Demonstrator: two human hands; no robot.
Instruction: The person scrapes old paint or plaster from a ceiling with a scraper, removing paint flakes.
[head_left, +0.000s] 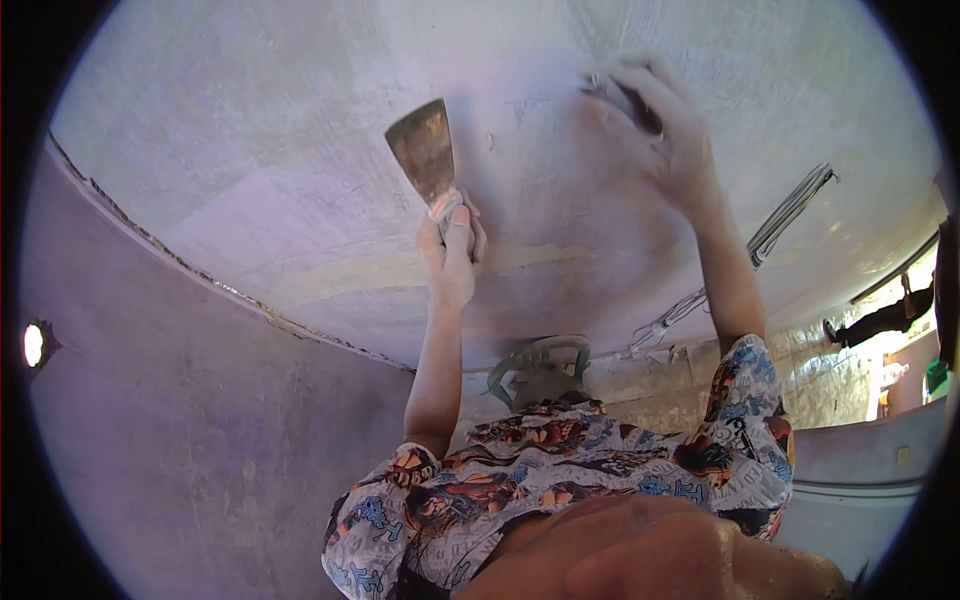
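My left hand (455, 240) is wrapped round the handle of a putty knife (424, 150), whose wide, stained metal blade points up and slightly left. Up at the right, my right hand (665, 130) is raised close to the pale plastered surface (300, 130). Its fingers are curled and blurred round something small and dark that I cannot make out. A small mark shows on the plaster between the two hands.
Bundled wires (790, 215) hang from the plaster right of my right arm. A green chair (540, 368) stands below. A purple wall (200, 430) meets the plaster along a rough edge at left. A person (890, 318) is at far right.
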